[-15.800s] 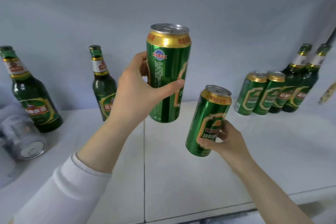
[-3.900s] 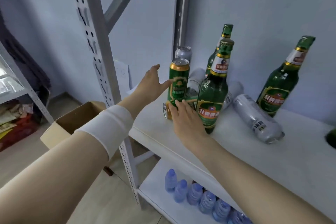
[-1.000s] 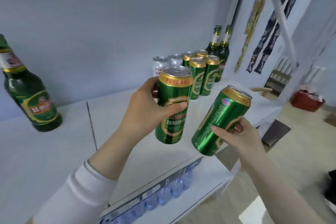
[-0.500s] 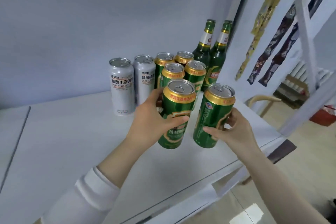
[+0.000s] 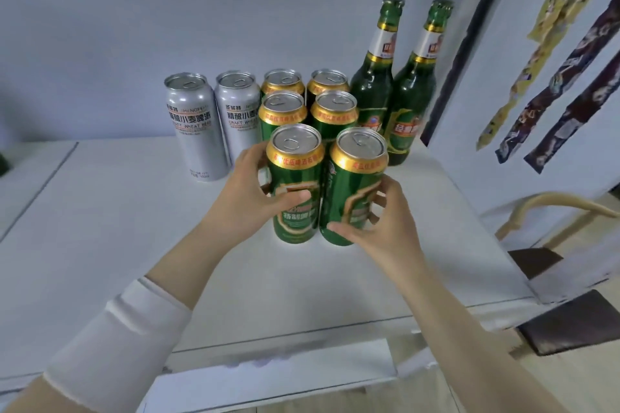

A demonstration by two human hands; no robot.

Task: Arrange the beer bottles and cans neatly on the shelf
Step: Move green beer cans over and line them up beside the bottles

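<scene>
My left hand [image 5: 245, 201] grips a green can with a gold rim [image 5: 295, 178], and my right hand [image 5: 379, 228] grips a second green can [image 5: 355, 181] right beside it. Both cans stand upright, side by side, low over or on the white shelf [image 5: 134, 228]. Directly behind them stand several more green cans [image 5: 332, 111] in two rows. Two silver cans [image 5: 196, 124] stand to the left at the back. Two green beer bottles [image 5: 375, 87] stand upright at the back right.
The shelf's right end is just past the bottles, beside a dark upright post [image 5: 459, 54]. Patterned strips [image 5: 553, 77] hang on the right. A wooden chair back [image 5: 553, 208] and the floor lie below right. The shelf's front edge [image 5: 268, 335] is near my forearms.
Both cans have come closer together and lower, now lined up just in front of the green rows. The view has moved nearer to the group.
</scene>
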